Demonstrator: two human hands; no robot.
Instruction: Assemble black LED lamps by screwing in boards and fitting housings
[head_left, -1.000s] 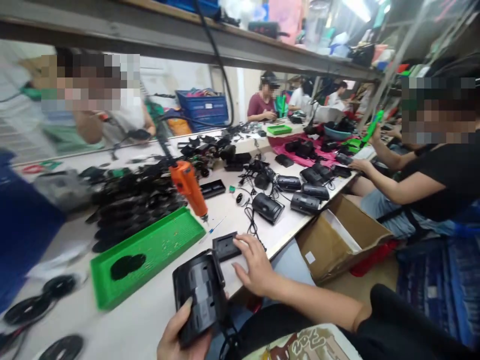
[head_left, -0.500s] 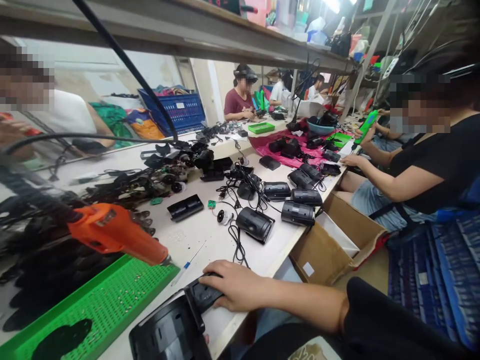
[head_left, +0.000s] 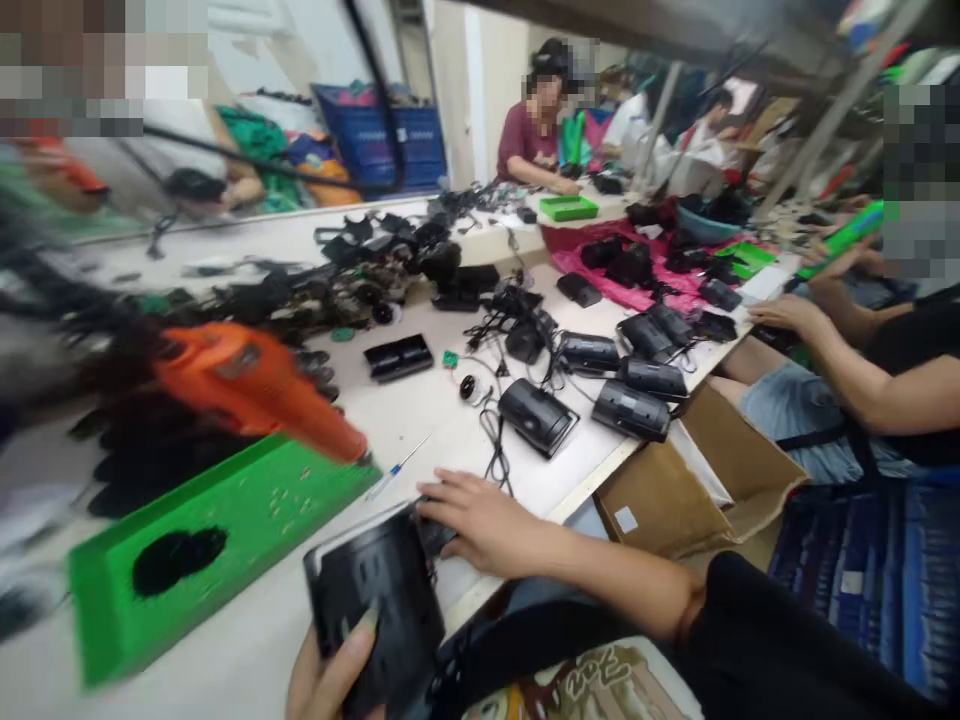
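Lifted higher now — black plastic housing (head_left: 371, 610) tilted in left hand (head_left: 330, 675).

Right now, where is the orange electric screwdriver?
In the head view, the orange electric screwdriver is left of centre, its tip at the corner of the green perforated tray, beside a small blue-handled screwdriver.

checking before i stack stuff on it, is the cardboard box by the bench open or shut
Open: the cardboard box has its top flaps spread outward, and a white inner layer shows inside.
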